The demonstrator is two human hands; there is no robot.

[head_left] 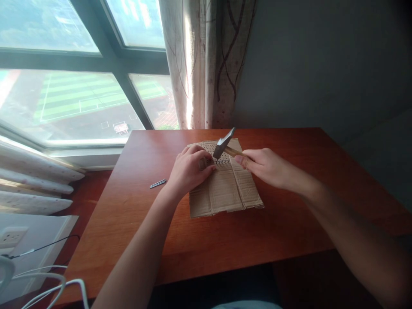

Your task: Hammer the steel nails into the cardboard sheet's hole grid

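Observation:
A flat piece of brown cardboard (225, 189) lies on a reddish wooden table (273, 223). On its far end sits a small board with rows of nails (216, 159). My right hand (265, 167) is closed round the wooden handle of a hammer (223, 145), whose metal head hangs just above the nails. My left hand (189, 169) rests on the cardboard's left side, fingers curled and pinched at the board beside the hammer head; what they pinch is hidden.
A few loose nails (157, 183) lie on the table left of my left hand. A window and a patterned curtain (206, 64) stand behind the table. White cables (48, 287) and a wall socket (11, 237) are at the lower left.

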